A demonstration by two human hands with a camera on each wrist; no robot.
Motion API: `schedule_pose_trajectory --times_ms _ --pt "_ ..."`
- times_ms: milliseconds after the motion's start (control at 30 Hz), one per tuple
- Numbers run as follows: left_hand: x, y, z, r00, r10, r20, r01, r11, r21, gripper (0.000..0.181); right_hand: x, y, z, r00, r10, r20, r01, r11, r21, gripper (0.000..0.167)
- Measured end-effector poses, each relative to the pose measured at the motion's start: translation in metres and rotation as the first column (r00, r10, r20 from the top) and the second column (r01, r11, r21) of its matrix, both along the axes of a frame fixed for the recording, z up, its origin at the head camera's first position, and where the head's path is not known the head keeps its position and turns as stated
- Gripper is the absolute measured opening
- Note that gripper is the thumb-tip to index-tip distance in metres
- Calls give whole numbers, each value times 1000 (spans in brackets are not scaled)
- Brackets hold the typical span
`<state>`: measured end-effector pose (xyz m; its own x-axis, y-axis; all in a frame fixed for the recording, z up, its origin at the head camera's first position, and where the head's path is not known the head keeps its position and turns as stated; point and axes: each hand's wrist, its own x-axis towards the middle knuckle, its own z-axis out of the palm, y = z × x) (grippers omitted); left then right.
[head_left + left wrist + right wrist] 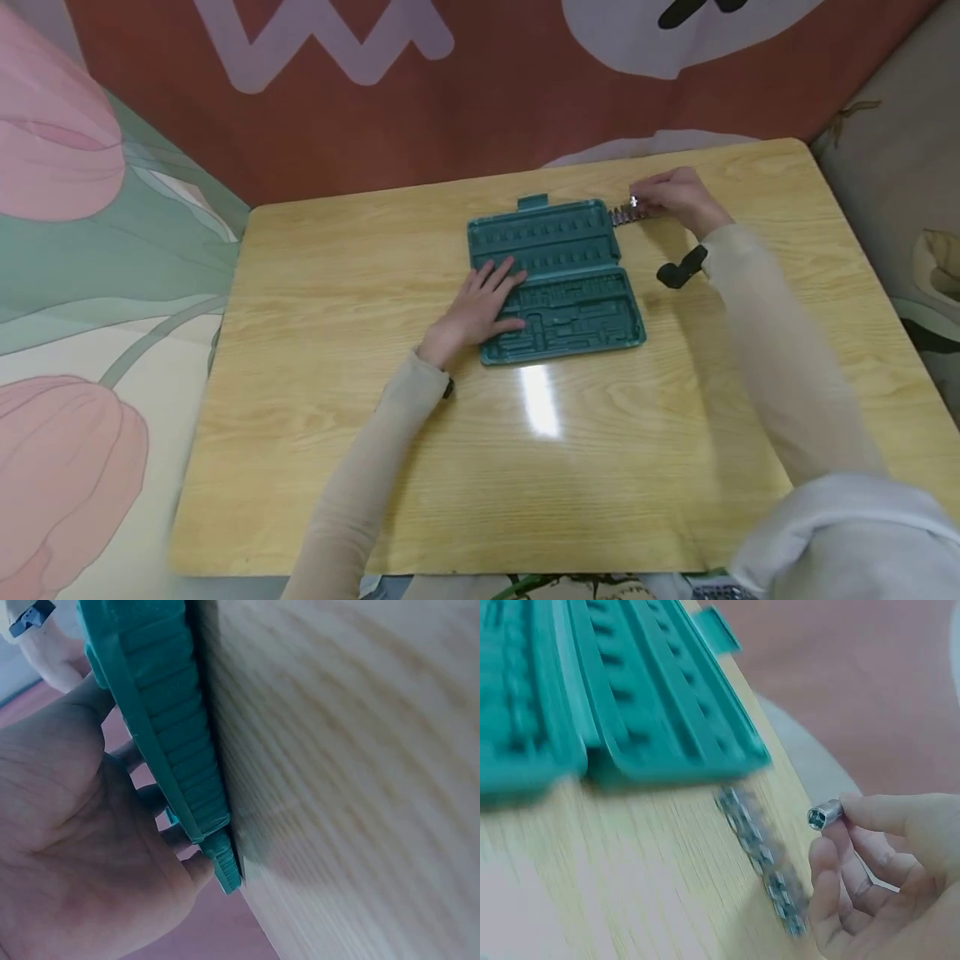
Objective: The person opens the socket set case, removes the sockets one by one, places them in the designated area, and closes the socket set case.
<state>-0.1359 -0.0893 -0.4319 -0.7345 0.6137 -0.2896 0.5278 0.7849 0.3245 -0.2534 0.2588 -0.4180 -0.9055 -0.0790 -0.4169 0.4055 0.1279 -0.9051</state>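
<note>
A green plastic tool case (577, 321) lies unfolded on the table, its moulded slots bare. My left hand (476, 308) rests on the case's left side with straight, spread fingers; the left wrist view shows its palm beside the ribbed case wall (169, 720). Off the case's far right corner, my right hand (678, 200) pinches a small silver socket (825, 814) between thumb and fingers, raised above the table. Below it, a row of metal sockets (761, 859) stands on the wood next to the case, blurred in the right wrist view.
The wooden table (337, 250) extends around the case, with its far edge against a red patterned curtain (375, 125). A black strap piece (681, 268) hangs at the right wrist. A latch tab (532, 202) sticks out from the case's far edge.
</note>
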Motion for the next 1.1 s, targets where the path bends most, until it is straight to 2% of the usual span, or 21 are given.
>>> schedule_pose_trajectory --times_ms 233,500,800,1100 --pt "2 -8 -2 1000 18 18 -18 1000 1 79 -1 23 -1 999 5 36 -11 982 187 20" --pt "2 -9 -6 1000 9 15 -9 1000 -15 80 0 29 -10 997 -57 56 42 969 245 20" --pt "8 -11 -3 1000 14 16 -14 1000 6 79 1 27 -23 998 -59 -3 56 935 350 11" --pt "7 -15 -2 1000 10 -3 -10 1000 12 80 5 18 -23 994 -81 -72 105 887 451 15"
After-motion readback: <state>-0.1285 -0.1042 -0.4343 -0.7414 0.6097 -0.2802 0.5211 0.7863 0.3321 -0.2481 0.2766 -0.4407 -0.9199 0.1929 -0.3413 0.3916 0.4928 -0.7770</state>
